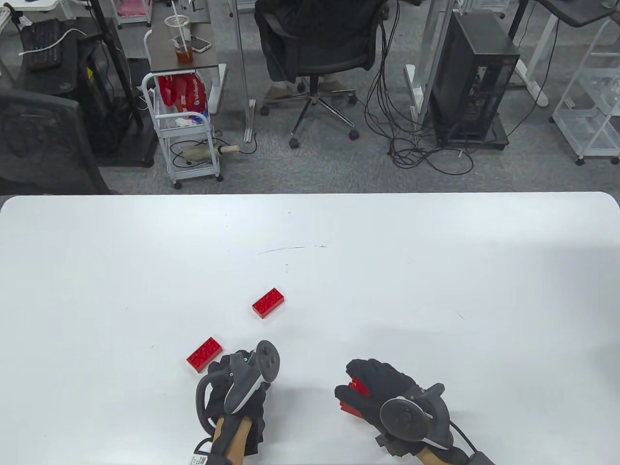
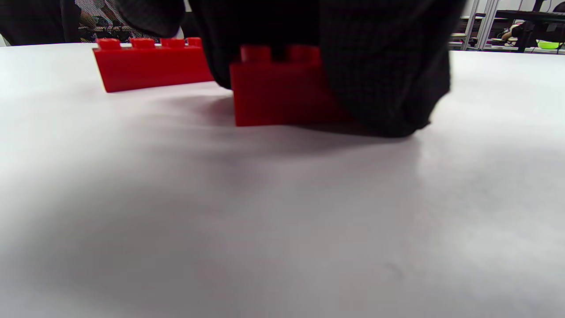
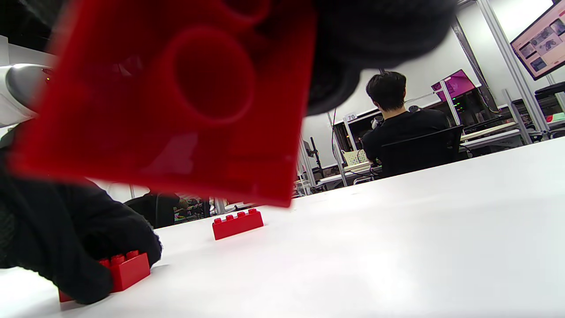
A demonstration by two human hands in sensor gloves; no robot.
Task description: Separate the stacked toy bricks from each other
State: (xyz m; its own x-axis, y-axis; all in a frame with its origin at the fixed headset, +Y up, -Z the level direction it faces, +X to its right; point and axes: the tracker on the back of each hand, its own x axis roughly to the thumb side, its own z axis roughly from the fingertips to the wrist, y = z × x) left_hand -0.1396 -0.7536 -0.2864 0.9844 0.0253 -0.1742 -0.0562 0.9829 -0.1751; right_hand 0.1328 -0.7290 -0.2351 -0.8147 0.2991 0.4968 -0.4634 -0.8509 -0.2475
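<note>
My left hand [image 1: 224, 367] rests low on the white table [image 1: 436, 271]. In the left wrist view its fingers [image 2: 379, 66] grip a red brick [image 2: 278, 95] that stands on the table; the hand hides this brick from above. A second red brick [image 1: 205, 354] lies loose just left of that hand, also in the left wrist view [image 2: 150, 66]. A third red brick [image 1: 268, 302] lies alone farther out. My right hand [image 1: 356, 387] holds red brickwork [image 1: 352, 395] tilted above the table, its hollow underside filling the right wrist view [image 3: 176, 97]. I cannot tell whether it is one brick or a stack.
The table's far edge [image 1: 310, 193] runs across the view. Beyond it stand an office chair [image 1: 319, 43], a white cart [image 1: 186, 131] and a computer tower [image 1: 472, 82]. A faint scratch [image 1: 281, 250] marks the table's middle.
</note>
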